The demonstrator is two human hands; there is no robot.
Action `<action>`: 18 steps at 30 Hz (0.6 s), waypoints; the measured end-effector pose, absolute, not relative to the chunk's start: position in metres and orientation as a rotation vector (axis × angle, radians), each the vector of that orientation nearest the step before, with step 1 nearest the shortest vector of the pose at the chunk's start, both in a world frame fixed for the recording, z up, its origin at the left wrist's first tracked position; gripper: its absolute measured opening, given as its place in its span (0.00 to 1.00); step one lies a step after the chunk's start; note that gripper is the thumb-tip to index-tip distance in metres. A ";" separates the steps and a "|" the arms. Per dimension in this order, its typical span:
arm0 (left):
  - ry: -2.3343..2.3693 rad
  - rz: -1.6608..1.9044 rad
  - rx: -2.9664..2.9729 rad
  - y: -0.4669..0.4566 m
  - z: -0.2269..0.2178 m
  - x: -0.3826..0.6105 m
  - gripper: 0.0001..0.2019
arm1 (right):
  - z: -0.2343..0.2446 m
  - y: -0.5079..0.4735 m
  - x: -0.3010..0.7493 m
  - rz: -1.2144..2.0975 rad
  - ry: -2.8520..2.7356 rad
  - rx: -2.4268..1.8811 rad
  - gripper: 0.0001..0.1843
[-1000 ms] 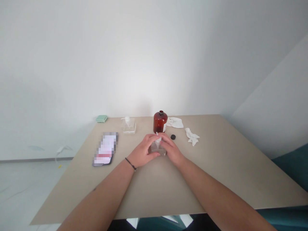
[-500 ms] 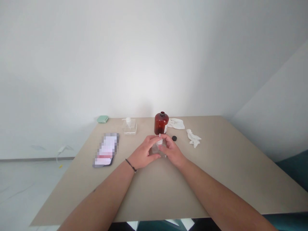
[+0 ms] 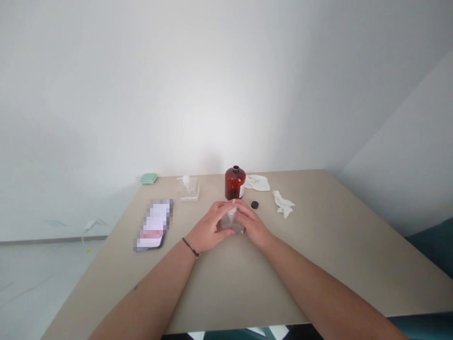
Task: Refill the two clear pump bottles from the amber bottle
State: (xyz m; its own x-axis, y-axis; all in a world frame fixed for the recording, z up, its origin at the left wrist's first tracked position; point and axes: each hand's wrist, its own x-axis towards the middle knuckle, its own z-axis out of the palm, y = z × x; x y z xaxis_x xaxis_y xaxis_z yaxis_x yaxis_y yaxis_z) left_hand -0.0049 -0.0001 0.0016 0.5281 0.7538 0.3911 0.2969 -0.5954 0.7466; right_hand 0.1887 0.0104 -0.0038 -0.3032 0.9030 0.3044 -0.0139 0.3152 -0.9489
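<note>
A small clear square bottle with a white pump top (image 3: 231,222) stands on the beige table (image 3: 318,255) between my hands. My left hand (image 3: 208,229) is wrapped round its left side, fingers closed on it. My right hand (image 3: 249,224) grips its right side and the pump top. An open amber bottle (image 3: 235,183) stands just behind, and its black cap (image 3: 254,204) lies to the right of my right hand.
A second clear pump bottle (image 3: 188,188) stands at the back left. A green case (image 3: 148,178) sits at the far left corner, a dark phone (image 3: 153,224) lies on the left, and two crumpled white tissues (image 3: 282,203) lie at the back right.
Both hands have stayed on the clear bottle with only small finger shifts. The view has moved slightly.
</note>
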 end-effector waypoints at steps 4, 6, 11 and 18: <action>0.848 0.953 2.158 0.000 0.002 -0.005 0.38 | -0.005 0.010 0.187 1.145 -1.579 -0.836 0.20; 0.842 0.955 2.153 0.000 0.002 -0.004 0.39 | -0.006 0.011 0.186 1.124 -1.584 -0.821 0.22; 0.832 0.971 2.157 0.000 0.002 -0.004 0.38 | -0.004 0.012 0.187 1.123 -1.603 -0.808 0.17; 0.845 0.948 2.138 0.000 0.003 -0.004 0.38 | -0.005 0.013 0.189 1.090 -1.648 -0.788 0.21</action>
State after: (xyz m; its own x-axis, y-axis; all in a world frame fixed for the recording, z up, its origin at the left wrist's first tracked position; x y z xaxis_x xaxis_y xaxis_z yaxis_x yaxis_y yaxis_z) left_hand -0.0039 -0.0003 0.0029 0.5325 0.7558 0.3810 0.2914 -0.5863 0.7558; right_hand 0.1887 0.0131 -0.0048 -0.3181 0.8739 0.3676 0.0034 0.3888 -0.9213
